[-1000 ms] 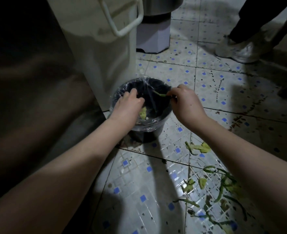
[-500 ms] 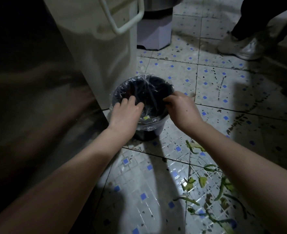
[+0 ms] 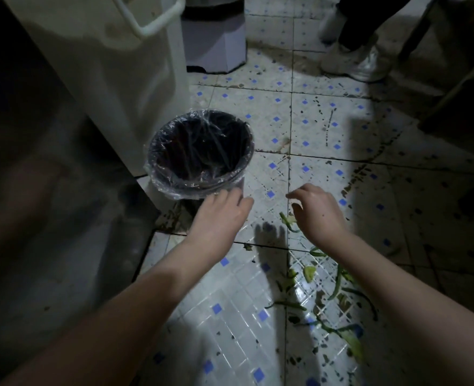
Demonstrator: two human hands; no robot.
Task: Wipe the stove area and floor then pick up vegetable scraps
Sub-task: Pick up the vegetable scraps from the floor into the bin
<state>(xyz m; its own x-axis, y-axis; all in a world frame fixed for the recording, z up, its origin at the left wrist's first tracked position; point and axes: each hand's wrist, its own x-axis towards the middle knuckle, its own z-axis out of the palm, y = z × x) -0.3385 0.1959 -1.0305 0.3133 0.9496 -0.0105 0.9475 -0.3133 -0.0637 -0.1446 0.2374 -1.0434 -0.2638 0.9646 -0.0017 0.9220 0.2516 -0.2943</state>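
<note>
Left hand (image 3: 219, 215), right hand (image 3: 318, 214) hovered, grips slack, empty; bin (image 3: 174, 188) sat close at eleven o'clock for scraps (image 3: 310, 273) at five.

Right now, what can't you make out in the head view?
Bin contents: the interior is dark and the liner glares.
Vegetable scraps: some run under the right hand and forearm, so the count is unclear.
Second person: only a shoe and lower legs show; the top edge cuts off the rest.
Left side of the frame: too dark to identify anything.
</note>
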